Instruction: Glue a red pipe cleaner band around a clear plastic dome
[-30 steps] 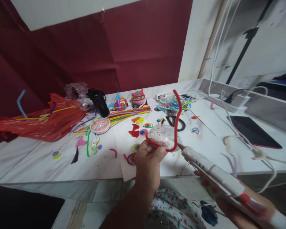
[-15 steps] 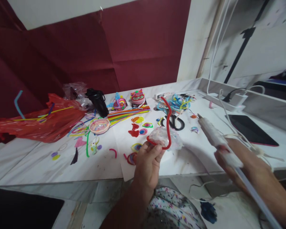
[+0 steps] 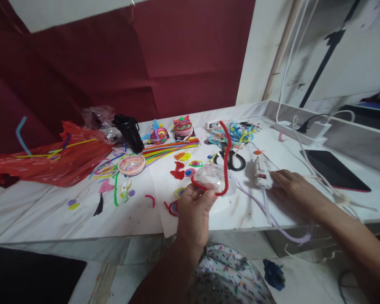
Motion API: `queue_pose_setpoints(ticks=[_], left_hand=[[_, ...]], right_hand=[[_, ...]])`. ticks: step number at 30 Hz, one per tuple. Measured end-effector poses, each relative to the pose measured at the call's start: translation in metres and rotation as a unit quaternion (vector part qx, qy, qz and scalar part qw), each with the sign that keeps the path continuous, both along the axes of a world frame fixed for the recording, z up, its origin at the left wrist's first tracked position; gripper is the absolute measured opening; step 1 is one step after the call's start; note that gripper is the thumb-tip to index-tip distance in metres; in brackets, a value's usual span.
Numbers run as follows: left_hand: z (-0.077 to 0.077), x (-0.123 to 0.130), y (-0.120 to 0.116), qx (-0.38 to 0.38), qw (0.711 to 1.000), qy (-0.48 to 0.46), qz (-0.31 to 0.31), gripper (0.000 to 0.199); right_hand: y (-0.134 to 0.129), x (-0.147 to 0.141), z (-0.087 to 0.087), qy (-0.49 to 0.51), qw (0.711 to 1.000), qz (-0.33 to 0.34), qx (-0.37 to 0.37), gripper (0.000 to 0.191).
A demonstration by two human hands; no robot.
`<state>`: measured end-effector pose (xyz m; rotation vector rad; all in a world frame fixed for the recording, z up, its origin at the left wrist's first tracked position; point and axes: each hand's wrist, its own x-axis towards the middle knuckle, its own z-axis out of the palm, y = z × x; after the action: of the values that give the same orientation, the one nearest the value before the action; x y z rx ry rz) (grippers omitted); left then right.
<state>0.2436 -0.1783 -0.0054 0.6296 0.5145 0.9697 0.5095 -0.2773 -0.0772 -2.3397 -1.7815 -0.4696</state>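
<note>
My left hand (image 3: 194,211) is closed, pinching a clear, dome-shaped plastic piece (image 3: 210,175) by its near edge. A red pipe cleaner (image 3: 227,164) runs along that edge, and its long free end rises upward on the right. My right hand (image 3: 293,192) rests low over the table at the white hot glue gun (image 3: 262,171), fingers curled at its handle side, which the hand mostly hides. The gun's nozzle points away from me, and a clear glue stick (image 3: 267,207) sticks out of its back. Black-handled scissors (image 3: 236,161) lie beyond the plastic piece.
Several pipe cleaners (image 3: 171,150), a pink-striped bowl (image 3: 131,164) and two colourful decorated crafts (image 3: 183,126) lie farther back. A black bottle (image 3: 129,133) stands by a red plastic bag (image 3: 69,156). On the right are a black tablet (image 3: 335,169) and a power strip (image 3: 300,133) with cables.
My right hand has lowered the glue gun from the air onto the table, moving it left. My left hand still holds the plastic piece and red pipe cleaner, nearly in place.
</note>
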Motion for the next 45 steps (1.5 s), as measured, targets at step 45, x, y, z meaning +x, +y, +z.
queue_pose_setpoints(ticks=[45], left_hand=[[-0.007, 0.011, -0.01, 0.1, 0.993, 0.062, 0.007, 0.021]], right_hand=[[-0.006, -0.098, 0.063, 0.311, 0.912, 0.126, 0.237, 0.019]])
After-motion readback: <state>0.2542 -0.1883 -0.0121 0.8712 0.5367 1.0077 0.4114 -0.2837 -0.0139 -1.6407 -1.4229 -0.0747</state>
